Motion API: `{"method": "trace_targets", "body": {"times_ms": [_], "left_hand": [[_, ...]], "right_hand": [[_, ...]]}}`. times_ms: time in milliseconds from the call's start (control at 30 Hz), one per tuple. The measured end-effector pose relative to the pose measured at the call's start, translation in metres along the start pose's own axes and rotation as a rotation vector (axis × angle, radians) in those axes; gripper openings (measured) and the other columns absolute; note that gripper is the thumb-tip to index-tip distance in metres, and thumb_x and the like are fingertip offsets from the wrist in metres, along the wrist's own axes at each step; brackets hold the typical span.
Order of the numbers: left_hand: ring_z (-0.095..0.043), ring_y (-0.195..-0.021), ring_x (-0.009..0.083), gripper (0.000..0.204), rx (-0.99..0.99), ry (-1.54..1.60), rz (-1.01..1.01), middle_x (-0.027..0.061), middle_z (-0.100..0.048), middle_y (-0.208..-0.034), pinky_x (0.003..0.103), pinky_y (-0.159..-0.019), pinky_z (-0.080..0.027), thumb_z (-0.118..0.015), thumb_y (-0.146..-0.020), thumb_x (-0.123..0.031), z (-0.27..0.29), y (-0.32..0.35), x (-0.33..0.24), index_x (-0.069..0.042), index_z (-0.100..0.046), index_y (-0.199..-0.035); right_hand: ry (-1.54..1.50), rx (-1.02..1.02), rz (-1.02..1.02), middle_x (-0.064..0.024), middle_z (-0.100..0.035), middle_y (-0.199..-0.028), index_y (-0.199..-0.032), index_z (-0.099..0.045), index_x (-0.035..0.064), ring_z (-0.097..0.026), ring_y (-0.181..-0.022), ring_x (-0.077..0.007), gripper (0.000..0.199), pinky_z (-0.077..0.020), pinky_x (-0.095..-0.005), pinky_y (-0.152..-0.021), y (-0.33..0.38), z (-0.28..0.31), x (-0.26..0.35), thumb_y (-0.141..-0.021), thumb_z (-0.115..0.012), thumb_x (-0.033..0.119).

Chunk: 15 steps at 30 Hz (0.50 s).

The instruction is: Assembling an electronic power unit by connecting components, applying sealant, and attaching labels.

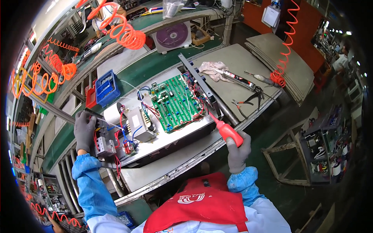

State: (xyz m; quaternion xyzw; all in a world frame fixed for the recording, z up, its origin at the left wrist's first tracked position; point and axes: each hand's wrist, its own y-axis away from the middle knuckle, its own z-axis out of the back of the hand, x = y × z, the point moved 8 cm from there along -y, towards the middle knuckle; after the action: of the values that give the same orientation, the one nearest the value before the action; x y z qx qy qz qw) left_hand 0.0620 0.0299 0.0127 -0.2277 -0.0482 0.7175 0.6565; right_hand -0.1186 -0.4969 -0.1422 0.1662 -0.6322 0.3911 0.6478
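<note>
An open metal chassis (157,149) lies across the bench in front of me, carrying a green circuit board (176,101), a boxy transformer (138,126) and a white cylinder (113,113). My left hand (84,130), grey-gloved, has its fingers closed round the chassis's left end, beside a grey breaker block (105,145). In my right hand (238,152), also gloved, is a red squeeze bottle (229,133) with a thin nozzle. Its tip points at wiring behind the dark front panel (197,79), at the chassis's right end; whether it touches is too small to tell.
On a grey board (233,58) at the right lie a crumpled cloth (213,71), a tube (237,79), pliers (254,97) and a screwdriver-like tool (261,79). Blue (108,88) and red (91,98) bins stand behind the chassis. Orange coiled hoses (128,35) hang overhead. A purple fan (172,35) sits farther back.
</note>
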Motion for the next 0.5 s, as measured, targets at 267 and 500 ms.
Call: {"method": "trace_targets", "body": {"times_ms": [267, 500], "left_hand": [[-0.063, -0.093, 0.0335, 0.029, -0.027, -0.027, -0.025, 0.0148, -0.060, -0.106, 0.041, -0.081, -0.049, -0.067, -0.081, -0.026, 0.004, 0.002, 0.001, -0.003, -0.065, -0.098], [-0.066, -0.084, 0.0268, 0.024, -0.014, 0.032, -0.005, 0.0127, -0.059, -0.106, 0.036, -0.077, -0.052, -0.068, -0.081, -0.018, 0.004, 0.001, 0.002, 0.001, -0.066, -0.094]], "right_hand": [[-0.023, 0.003, 0.045, -0.0166, -0.064, -0.100, -0.111, -0.058, -0.0032, -0.063, -0.088, -0.0255, 0.044, -0.0515, -0.0378, -0.080, -0.009, -0.010, 0.000, -0.078, -0.075, 0.021], [-0.043, 0.042, 0.050, -0.0159, -0.064, -0.097, -0.109, -0.058, -0.0026, -0.063, -0.085, -0.0261, 0.042, -0.0516, -0.0375, -0.078, -0.018, -0.006, 0.005, -0.079, -0.075, 0.021]]}}
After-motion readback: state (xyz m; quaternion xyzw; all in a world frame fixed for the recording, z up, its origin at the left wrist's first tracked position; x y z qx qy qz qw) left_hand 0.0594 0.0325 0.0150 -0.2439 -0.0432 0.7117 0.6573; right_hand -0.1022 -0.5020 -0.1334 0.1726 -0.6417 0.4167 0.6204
